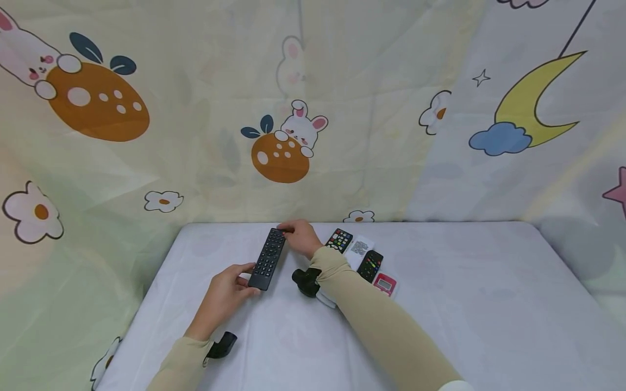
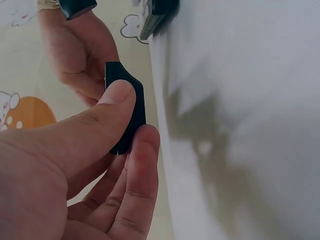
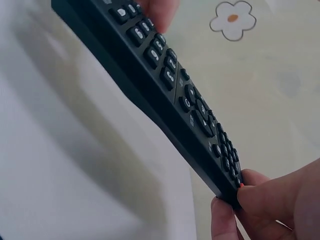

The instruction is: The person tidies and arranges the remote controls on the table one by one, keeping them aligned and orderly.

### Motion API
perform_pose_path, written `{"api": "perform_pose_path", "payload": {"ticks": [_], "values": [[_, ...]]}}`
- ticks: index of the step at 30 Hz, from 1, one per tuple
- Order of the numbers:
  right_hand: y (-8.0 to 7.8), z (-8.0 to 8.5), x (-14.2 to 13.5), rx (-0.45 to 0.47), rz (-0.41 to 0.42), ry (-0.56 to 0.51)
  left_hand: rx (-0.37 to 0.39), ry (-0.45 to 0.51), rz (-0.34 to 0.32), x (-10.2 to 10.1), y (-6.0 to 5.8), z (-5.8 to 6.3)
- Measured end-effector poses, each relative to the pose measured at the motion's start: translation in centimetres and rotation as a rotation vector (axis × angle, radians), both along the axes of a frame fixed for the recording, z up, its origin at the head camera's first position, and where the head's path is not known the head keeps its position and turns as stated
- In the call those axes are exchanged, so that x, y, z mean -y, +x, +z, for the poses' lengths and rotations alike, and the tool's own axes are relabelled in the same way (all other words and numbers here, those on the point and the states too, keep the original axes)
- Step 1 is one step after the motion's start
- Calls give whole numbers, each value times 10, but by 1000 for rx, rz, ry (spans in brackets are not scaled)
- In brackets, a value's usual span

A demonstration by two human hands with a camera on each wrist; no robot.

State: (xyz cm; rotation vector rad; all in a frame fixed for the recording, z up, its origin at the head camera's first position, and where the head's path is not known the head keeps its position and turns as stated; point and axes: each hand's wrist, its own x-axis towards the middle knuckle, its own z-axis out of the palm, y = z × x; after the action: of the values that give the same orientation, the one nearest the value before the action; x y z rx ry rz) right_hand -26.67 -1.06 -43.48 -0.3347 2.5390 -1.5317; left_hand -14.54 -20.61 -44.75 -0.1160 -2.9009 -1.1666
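A long black remote control (image 1: 267,259) is held tilted above the white table between both hands. Its lower end is pinched between thumb and fingers of my left hand (image 1: 226,293). My right hand (image 1: 301,238) grips the upper end, near a small red button. In the left wrist view, the remote's end face (image 2: 127,107) shows under the left thumb. The right wrist view has the remote's button side and edge (image 3: 170,100), with the right hand (image 3: 280,205) pinching the far end. The remote's shadow falls on the cloth below.
Right of the right forearm lie two smaller remotes (image 1: 339,239) (image 1: 370,265), a white card with a printed code (image 1: 360,247) and a red-and-white device with a small screen (image 1: 385,283). A white object (image 1: 326,299) is partly hidden under the right wrist. Behind the table hangs a patterned curtain (image 1: 391,108).
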Motion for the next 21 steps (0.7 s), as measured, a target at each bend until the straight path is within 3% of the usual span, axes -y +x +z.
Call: {"api": "perform_pose_path", "payload": {"ticks": [11, 21], "values": [[8, -8, 20, -51, 4, 46, 25, -34, 37, 11, 12, 0], [17, -18, 37, -40, -2, 56, 73, -84, 78, 19, 20, -6]]}}
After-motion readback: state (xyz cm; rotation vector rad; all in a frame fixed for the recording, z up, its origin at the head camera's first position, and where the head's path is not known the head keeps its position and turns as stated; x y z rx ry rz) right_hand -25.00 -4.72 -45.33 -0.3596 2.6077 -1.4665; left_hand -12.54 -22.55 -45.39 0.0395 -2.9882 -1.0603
